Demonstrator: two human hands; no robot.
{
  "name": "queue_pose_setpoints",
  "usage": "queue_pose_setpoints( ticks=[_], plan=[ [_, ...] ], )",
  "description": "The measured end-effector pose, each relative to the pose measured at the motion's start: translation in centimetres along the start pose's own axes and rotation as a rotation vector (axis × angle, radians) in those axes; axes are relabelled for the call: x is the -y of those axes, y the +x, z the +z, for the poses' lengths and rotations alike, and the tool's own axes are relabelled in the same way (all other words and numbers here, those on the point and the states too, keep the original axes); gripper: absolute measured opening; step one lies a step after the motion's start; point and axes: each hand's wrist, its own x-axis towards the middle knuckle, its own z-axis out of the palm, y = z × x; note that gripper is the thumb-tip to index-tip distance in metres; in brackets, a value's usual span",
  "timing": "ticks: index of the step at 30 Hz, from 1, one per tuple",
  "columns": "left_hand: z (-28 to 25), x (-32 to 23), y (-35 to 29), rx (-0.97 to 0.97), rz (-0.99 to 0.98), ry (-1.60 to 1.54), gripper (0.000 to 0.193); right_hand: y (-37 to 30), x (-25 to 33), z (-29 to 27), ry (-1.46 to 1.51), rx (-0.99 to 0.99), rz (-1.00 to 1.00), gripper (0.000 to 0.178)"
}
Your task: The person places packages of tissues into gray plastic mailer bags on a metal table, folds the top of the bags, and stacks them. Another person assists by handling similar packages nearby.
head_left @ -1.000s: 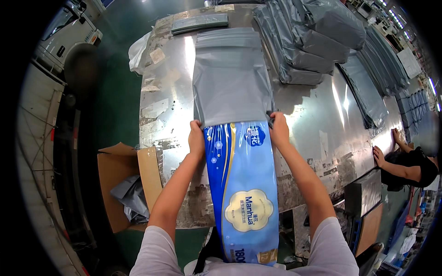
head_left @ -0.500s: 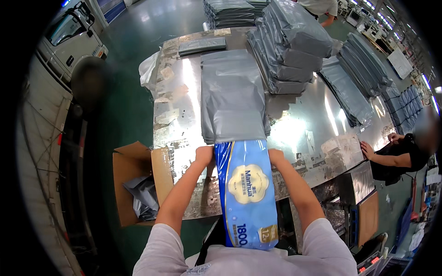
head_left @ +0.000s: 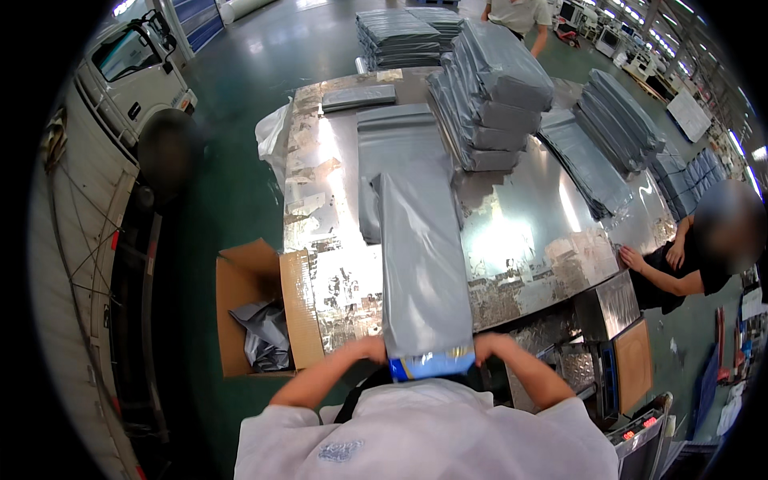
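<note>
A grey plastic mailing bag is drawn over a long blue plastic-wrapped pack, which lies lengthwise in front of my body. Only the pack's near end shows, below the bag's mouth. Closed at the left edge of the mouth, my left hand grips the bag. My right hand does the same at the right edge. Fingertips of both hands are partly hidden. Under the bag's far end lies a flat pile of grey bags on the metal table.
Tall stacks of grey bags stand at the back, with more bag piles to the right. An open cardboard box holding crumpled grey plastic is left of me. A co-worker's hand touches the table's right edge. A truck stands far left.
The bag has come toward me over the blue pack, covering nearly all of it. Both my hands have drawn back toward my body, and the bag's far end has slid off part of the pile.
</note>
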Motion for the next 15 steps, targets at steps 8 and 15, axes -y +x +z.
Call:
queue_pose_setpoints(
  ticks=[8, 15],
  plan=[
    [-4.3, 4.8, -4.6, 0.029, -0.272, -0.277, 0.04, -1.6, -2.4, 1.5, 0.974, -0.329, -0.061, 0.041],
    [-4.2, -5.0, -2.3, -0.346, -0.074, -0.372, 0.028, -2.5, 2.1, 1.2, 1.07, -0.725, 0.132, 0.033]
  ],
)
